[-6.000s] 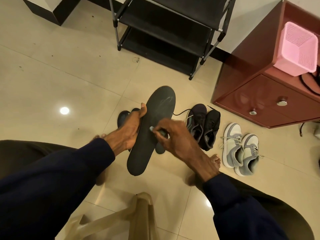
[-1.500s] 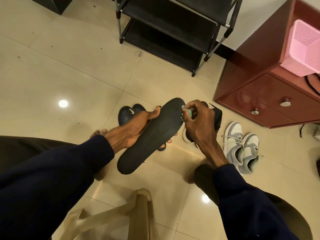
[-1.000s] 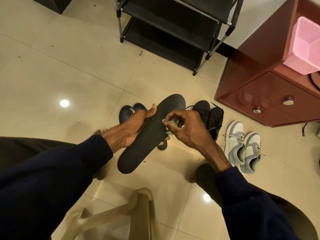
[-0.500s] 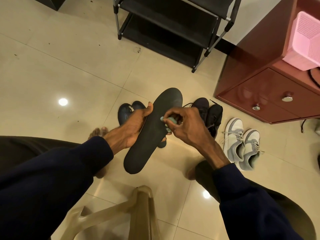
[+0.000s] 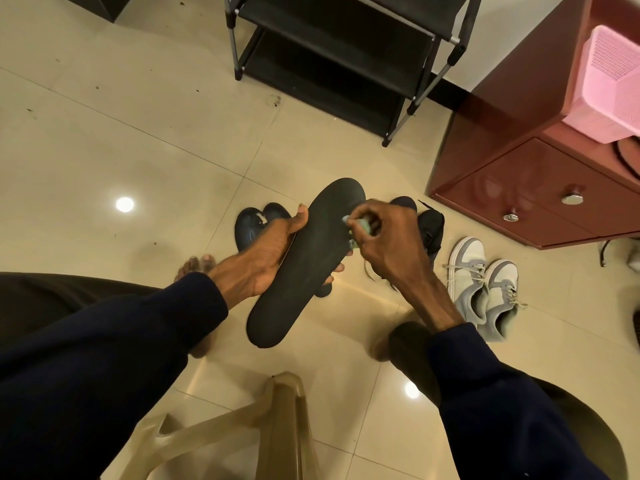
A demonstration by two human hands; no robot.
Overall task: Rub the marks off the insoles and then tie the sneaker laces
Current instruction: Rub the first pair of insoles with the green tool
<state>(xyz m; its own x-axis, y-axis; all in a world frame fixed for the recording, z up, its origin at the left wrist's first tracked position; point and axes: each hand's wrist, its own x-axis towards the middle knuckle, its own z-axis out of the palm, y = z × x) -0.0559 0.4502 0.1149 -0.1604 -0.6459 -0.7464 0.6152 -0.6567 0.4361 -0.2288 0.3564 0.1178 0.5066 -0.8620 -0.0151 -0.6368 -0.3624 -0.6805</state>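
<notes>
Floor [image 5: 138,140]: pale tile, below both hands.
Rack [image 5: 332,53]: black, well beyond the hands.
Cabinet [image 5: 519,188]: red-brown, beyond and right of the right hand; pink basket [image 5: 609,84] on top.
Chair [image 5: 277,427]: tan plastic, nearer than the hands, between the forearms.
Insole [image 5: 304,268]: black, held in the air, toe end pointing away.
Grey sneakers [image 5: 485,285]: pair on the floor, right of the right hand.
Black sneakers [image 5: 429,226]: partly hidden behind the right hand.
Left hand [image 5: 263,261]: grips the insole at mid-length, thumb on the near edge, fingertips showing at the far edge.
Right hand [image 5: 384,244]: fingers curled, pinching a green block [image 5: 362,225] against the insole's forefoot.
</notes>
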